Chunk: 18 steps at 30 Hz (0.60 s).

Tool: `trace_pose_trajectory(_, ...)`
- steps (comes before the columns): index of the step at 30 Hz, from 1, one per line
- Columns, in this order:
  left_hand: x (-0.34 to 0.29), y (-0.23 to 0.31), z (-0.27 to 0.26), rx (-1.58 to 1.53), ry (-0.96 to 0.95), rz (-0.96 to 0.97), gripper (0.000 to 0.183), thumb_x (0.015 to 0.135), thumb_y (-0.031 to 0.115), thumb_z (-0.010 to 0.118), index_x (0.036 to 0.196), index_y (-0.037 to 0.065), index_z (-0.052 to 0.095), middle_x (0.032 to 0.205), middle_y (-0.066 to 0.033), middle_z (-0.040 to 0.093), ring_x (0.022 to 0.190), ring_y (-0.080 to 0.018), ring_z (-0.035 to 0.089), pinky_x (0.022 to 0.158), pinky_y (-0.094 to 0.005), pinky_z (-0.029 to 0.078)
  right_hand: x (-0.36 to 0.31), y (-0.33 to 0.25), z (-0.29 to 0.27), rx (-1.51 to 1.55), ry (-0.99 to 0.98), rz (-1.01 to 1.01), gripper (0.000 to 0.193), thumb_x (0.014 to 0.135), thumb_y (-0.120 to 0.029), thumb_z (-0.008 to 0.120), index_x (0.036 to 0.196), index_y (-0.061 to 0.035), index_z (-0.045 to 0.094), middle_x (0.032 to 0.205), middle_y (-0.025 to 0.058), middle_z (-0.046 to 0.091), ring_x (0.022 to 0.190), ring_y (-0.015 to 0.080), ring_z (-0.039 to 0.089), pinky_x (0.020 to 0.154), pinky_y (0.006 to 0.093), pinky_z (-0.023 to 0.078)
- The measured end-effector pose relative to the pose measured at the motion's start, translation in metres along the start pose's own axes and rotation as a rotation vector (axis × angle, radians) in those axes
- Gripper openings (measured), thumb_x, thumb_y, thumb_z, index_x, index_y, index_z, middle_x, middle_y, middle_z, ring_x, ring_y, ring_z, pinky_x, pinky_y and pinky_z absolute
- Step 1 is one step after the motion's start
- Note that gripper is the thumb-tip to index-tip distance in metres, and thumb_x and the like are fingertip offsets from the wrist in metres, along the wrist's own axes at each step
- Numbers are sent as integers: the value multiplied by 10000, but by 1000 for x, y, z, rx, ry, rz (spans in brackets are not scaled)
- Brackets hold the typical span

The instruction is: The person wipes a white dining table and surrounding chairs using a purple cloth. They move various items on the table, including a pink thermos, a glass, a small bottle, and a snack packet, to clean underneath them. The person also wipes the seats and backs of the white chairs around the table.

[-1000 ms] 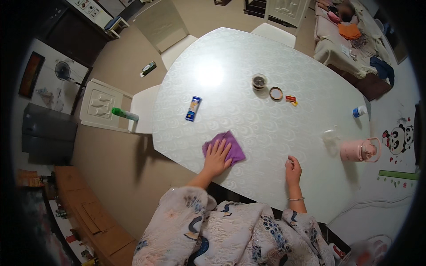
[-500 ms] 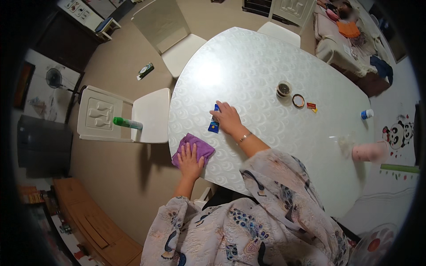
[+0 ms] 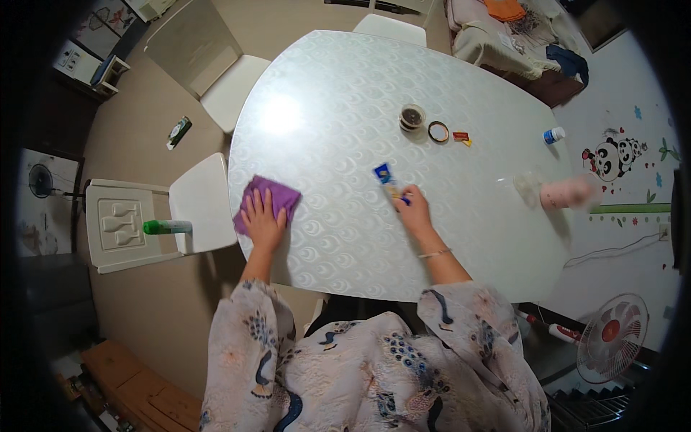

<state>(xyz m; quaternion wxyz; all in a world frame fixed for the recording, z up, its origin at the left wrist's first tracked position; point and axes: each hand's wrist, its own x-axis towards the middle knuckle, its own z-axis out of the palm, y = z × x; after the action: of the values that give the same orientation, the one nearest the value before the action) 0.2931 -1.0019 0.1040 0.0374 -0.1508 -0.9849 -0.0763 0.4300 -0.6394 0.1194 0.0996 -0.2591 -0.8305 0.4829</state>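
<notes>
My left hand [image 3: 265,222] lies flat with its fingers stretched out on a folded purple cloth [image 3: 286,196] at the table's left edge. Over the middle of the tabletop, my right hand [image 3: 416,216] grips the near end of a narrow blue-and-pale packet [image 3: 383,174]. The packet's far end points away and a little left; its near end is partly hidden by my fingers. Beyond it stand a small round jar with dark contents [image 3: 412,117], a round lid [image 3: 437,132] and a little red-and-yellow wrapper [image 3: 461,137].
The pale patterned table [image 3: 338,252] has a pink cup [image 3: 565,194] and a white-and-blue bottle [image 3: 553,135] on its right side. A green-capped can [image 3: 169,227] lies on the left chair [image 3: 205,201]. A standing fan [image 3: 612,338] is at lower right.
My right hand has picked up the blue packet and carried it to the right. The purple cloth and my left hand stay together by the table's left edge. The whole view has shifted.
</notes>
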Motion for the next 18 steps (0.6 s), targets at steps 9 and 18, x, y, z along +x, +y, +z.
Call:
trace_pose_trajectory(9, 30, 144, 28, -148, -30, 253, 694, 857, 502, 528, 1457, 200, 352, 1552, -133, 227, 1431, -376, 156, 1112, -613, 99, -89, 76, -114, 712, 457, 547, 370, 898, -132, 634, 1210, 7, 492, 889, 103, 641, 677, 143, 626, 519, 229, 506)
trace_pose_trajectory(18, 4, 224, 34, -308, -209, 579, 640, 828, 469, 559, 1413, 244, 432, 1535, -81, 290, 1433, -322, 198, 1124, -591, 109, -114, 121, -189, 771, 710, 574, 288, 933, -173, 583, 1169, -39, 486, 920, 92, 628, 701, 166, 609, 542, 258, 493)
